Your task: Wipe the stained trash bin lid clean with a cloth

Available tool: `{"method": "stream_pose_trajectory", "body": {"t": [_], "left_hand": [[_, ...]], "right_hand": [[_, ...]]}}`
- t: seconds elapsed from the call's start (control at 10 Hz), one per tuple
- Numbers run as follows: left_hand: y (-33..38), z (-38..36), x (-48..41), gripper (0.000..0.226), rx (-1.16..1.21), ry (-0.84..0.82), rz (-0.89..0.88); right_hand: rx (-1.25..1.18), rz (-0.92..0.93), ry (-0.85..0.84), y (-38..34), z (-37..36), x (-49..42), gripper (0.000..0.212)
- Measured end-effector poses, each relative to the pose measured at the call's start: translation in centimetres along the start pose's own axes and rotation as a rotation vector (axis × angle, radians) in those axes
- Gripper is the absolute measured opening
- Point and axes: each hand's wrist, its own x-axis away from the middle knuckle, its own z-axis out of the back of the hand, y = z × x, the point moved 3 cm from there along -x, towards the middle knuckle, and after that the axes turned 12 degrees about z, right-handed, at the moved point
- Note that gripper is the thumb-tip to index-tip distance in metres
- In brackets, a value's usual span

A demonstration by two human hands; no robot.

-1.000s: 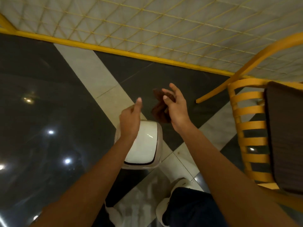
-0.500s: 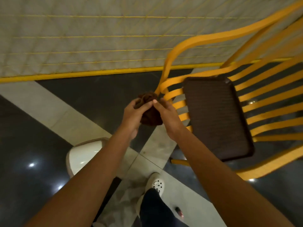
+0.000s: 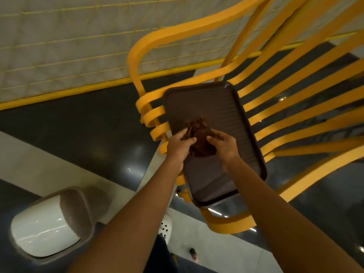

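Observation:
A crumpled dark brown cloth point(image 3: 201, 136) is held between both my hands over a brown tray. My left hand point(image 3: 180, 146) pinches the cloth's left side and my right hand point(image 3: 224, 146) grips its right side. The trash bin with its glossy white lid point(image 3: 45, 227) and grey rim stands on the floor at the lower left, well apart from my hands.
The dark brown tray point(image 3: 222, 107) lies on the seat of a yellow slatted chair point(image 3: 295, 99) at the right. A tiled wall with a yellow base strip point(image 3: 69, 91) runs behind. My white shoe point(image 3: 165, 227) is on the glossy floor below.
My view has swung right from the bin to the chair. Both hands closed on the cloth and carried it over the tray.

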Motion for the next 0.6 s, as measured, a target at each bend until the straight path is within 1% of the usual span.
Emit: {"method": "stream_pose_trajectory", "body": {"t": [0.2, 0.3, 0.4, 0.5, 0.6], "left_hand": [[-3.7, -0.9, -2.2, 0.052, -0.058, -0.016, 0.118], [-4.1, -1.3, -2.5, 0.052, -0.093, -0.035, 0.116], [-3.5, -1.1, -1.6, 0.051, -0.094, -0.056, 0.111], [-1.9, 0.3, -0.5, 0.054, -0.115, -0.07, 0.069], [0.9, 3.0, 2.2, 0.056, -0.14, -0.052, 0.001]], "right_hand": [[0.128, -0.117, -0.112, 4.7, 0.4, -2.0, 0.041], [0.213, -0.111, -0.109, 5.2, 0.6, -2.8, 0.043], [0.311, -0.084, -0.111, 4.0, 0.6, -2.9, 0.043], [0.407, 0.017, -0.088, 1.7, 0.1, -2.7, 0.043], [0.441, 0.105, -0.108, -2.5, -1.7, -0.6, 0.044]]}}
